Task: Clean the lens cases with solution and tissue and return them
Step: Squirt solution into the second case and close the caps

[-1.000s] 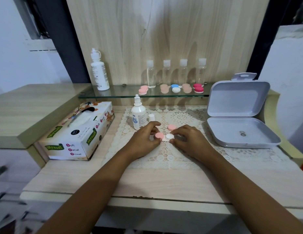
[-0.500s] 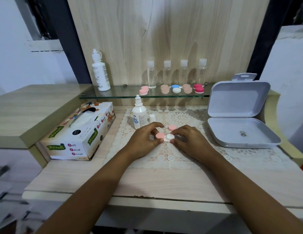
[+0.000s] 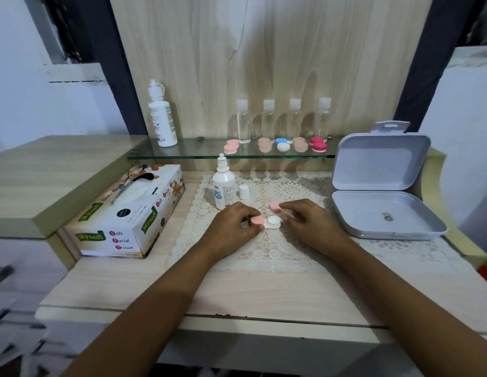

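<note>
Holding anything, the left hand (image 3: 231, 227)?

– Yes. Its fingers are curled narrow, and thumb and forefinger pinch the pink cap (image 3: 257, 220) that sits on the left well of the lens case (image 3: 274, 223).

And the case itself, where is it?

– Flat on the lace mat (image 3: 264, 251) in the middle of the bench (image 3: 264, 295), between the two hands. Its right well is uncovered and shows white.

What of the right hand (image 3: 310, 224)?

– Its fingers are curled too. The forefinger tip is at the loose pink cap (image 3: 274, 206), which lies on the mat just behind the case. The thumb is close against the right end of the case, but I cannot tell whether it grips that end or only rests there.

Where are the solution and tissue?

– The solution bottle (image 3: 224, 186) stands upright on the mat just behind the left hand, with its white cap (image 3: 244, 191) off and standing beside it. The tissue box (image 3: 128, 213) lies at the left of the mat.

Any more cases?

– Five other lens cases (image 3: 281, 144) in a row on the glass shelf (image 3: 182, 155) at the back. An open grey box (image 3: 386, 213) lies to the right.
</note>
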{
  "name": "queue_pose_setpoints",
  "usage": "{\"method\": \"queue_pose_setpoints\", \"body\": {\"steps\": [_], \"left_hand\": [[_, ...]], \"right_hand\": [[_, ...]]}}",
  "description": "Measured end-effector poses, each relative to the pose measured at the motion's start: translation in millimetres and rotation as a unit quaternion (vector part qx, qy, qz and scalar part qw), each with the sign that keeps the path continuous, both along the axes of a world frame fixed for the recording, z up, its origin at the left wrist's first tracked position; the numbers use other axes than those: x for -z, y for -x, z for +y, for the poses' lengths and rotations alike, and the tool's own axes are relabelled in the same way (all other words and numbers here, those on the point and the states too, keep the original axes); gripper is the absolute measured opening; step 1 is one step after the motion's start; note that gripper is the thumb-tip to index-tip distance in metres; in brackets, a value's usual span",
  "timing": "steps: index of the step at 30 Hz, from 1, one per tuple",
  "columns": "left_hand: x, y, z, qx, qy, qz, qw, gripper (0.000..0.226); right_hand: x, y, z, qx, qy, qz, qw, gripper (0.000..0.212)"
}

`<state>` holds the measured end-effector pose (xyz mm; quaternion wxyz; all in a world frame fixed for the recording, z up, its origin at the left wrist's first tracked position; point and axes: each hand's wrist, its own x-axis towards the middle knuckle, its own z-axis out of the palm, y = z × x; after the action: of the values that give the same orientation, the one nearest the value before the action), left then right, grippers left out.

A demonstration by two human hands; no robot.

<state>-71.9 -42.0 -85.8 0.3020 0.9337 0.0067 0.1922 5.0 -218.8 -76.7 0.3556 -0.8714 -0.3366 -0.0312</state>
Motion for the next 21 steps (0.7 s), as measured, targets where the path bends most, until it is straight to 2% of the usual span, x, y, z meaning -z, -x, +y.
{"method": "queue_pose_setpoints", "body": {"steps": [11,16,21], "left_hand": [[-2.9,2.0,-1.4,0.001,0.025,0.019,1.0,0.025],[-2.6,3.2,-0.2,0.0,0.036,0.027,0.999,0.025],[-0.9,2.4,0.1,-0.004,0.047,0.03,0.998,0.025]], "right_hand": [[10.6,-23.4,23.3,0.028,0.12,-0.039,0.992,0.035],[3.3,-16.8,21.4,0.051,0.03,-0.014,0.998,0.016],[-6.0,-3.9,14.6,0.044,-0.047,0.041,0.997,0.019]]}}
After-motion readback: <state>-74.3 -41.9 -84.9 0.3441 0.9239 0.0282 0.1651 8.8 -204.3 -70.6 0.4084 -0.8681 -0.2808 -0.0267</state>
